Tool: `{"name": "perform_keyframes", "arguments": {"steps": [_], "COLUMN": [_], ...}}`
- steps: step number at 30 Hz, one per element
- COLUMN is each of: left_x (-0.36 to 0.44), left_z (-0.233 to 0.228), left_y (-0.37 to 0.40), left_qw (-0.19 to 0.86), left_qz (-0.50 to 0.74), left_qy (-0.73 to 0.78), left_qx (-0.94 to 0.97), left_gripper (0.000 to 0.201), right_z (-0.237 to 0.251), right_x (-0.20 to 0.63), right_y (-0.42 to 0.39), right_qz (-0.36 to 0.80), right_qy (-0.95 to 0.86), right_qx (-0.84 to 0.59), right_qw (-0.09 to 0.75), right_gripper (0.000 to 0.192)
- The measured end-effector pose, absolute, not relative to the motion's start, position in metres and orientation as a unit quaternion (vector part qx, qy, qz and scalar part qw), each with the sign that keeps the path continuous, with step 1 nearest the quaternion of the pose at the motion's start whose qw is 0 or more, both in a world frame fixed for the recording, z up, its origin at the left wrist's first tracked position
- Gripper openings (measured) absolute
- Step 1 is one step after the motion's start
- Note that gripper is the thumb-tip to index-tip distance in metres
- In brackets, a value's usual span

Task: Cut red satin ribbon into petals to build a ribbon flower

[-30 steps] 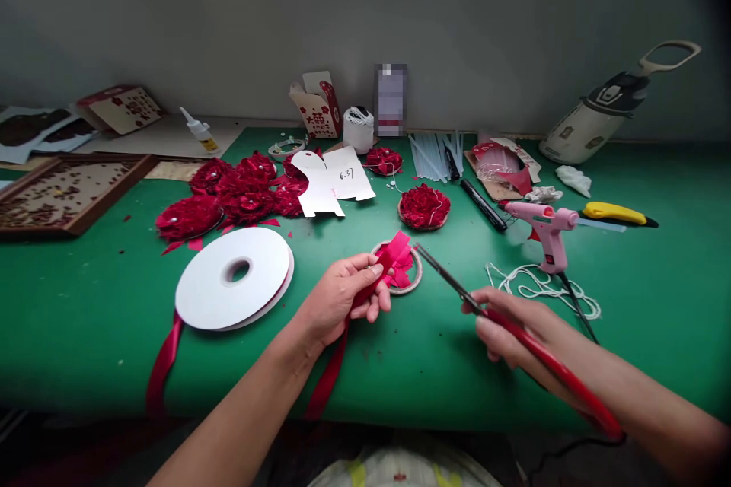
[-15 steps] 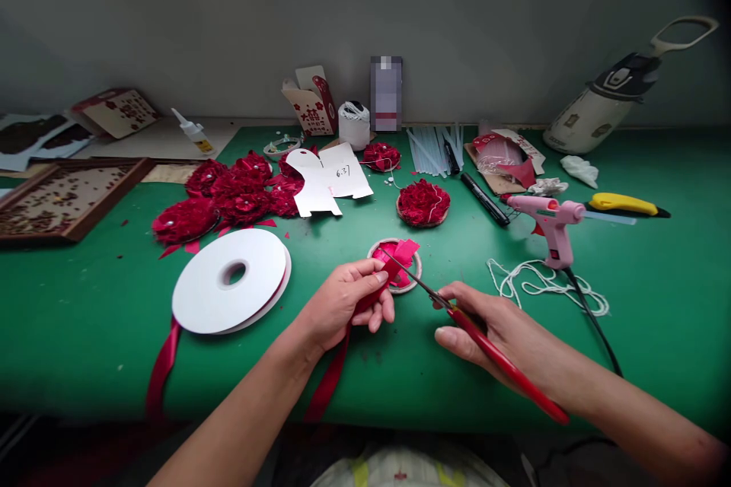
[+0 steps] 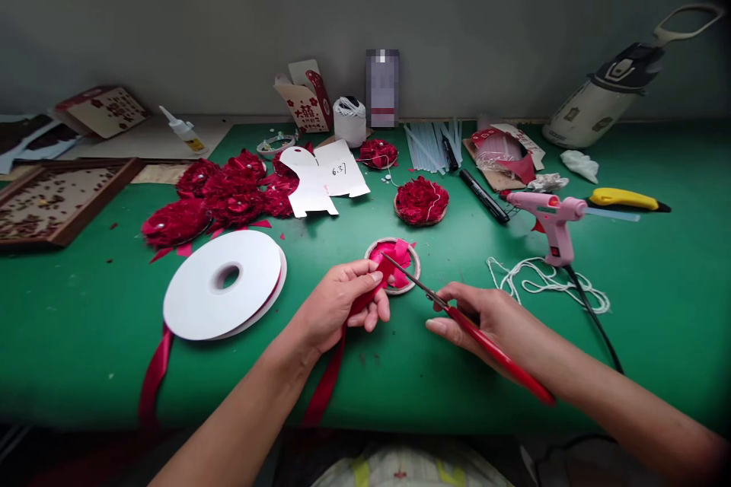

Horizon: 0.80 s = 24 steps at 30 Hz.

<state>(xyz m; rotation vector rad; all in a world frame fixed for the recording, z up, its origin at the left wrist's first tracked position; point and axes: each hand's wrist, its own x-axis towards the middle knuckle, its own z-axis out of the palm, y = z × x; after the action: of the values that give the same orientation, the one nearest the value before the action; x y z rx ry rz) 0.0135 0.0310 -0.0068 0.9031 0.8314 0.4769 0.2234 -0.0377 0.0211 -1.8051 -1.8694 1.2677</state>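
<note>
My left hand (image 3: pixel 336 303) pinches the end of a red ribbon (image 3: pixel 325 384) that trails down over the table's front edge. My right hand (image 3: pixel 483 318) grips red-handled scissors (image 3: pixel 457 314), and their blade tips reach the ribbon end by my left fingers. Just behind the blades sits a small round base (image 3: pixel 394 265) with cut pink-red ribbon pieces on it. A large white ribbon spool (image 3: pixel 224 293) lies to the left, with red ribbon running from it off the table edge.
Finished red ribbon flowers (image 3: pixel 220 198) cluster at the back left, with one more (image 3: pixel 421 202) mid-table. A pink glue gun (image 3: pixel 548 221), white string (image 3: pixel 542 281), yellow cutter (image 3: pixel 625 200), black marker (image 3: pixel 484 196), glue sticks (image 3: pixel 434 146) and a wooden tray (image 3: pixel 57 198) lie around on the green mat.
My right hand has moved left with the scissors, bringing the blades from beside the round base up to the ribbon end in my left hand. My left hand has hardly moved.
</note>
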Motion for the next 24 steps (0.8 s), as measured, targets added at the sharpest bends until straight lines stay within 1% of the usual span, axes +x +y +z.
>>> {"name": "perform_keyframes", "arguments": {"steps": [4, 7, 9, 11, 15, 17, 20, 24], "left_x": [0.009, 0.007, 0.009, 0.014, 0.023, 0.024, 0.022, 0.017], "left_z": [-0.002, 0.000, 0.000, 0.000, 0.000, 0.001, 0.000, -0.003], "left_y": [0.034, 0.035, 0.033, 0.028, 0.017, 0.014, 0.014, 0.018], "left_qw": [0.766, 0.754, 0.761, 0.773, 0.791, 0.796, 0.797, 0.803], "left_qz": [0.278, 0.319, 0.309, 0.280, 0.214, 0.199, 0.204, 0.200], "left_qy": [0.402, 0.396, 0.378, 0.351, 0.294, 0.276, 0.269, 0.277], "left_qx": [0.418, 0.417, 0.427, 0.447, 0.492, 0.501, 0.500, 0.489], "left_gripper": [0.019, 0.016, 0.013, 0.013, 0.022, 0.025, 0.026, 0.024], "right_z": [0.017, 0.027, 0.034, 0.037, 0.032, 0.027, 0.021, 0.016], "right_x": [0.229, 0.232, 0.231, 0.227, 0.208, 0.199, 0.192, 0.192], "right_y": [-0.035, -0.035, -0.035, -0.033, -0.020, -0.013, -0.003, 0.010], "right_qz": [0.441, 0.446, 0.449, 0.456, 0.485, 0.504, 0.516, 0.472], "right_qy": [-0.643, -0.637, -0.623, -0.601, -0.579, -0.572, -0.562, -0.552], "right_qx": [-0.612, -0.609, -0.611, -0.606, -0.548, -0.520, -0.510, -0.552], "right_qw": [0.129, 0.155, 0.193, 0.251, 0.360, 0.384, 0.397, 0.410], "right_gripper": [0.037, 0.034, 0.033, 0.033, 0.035, 0.037, 0.038, 0.038]}}
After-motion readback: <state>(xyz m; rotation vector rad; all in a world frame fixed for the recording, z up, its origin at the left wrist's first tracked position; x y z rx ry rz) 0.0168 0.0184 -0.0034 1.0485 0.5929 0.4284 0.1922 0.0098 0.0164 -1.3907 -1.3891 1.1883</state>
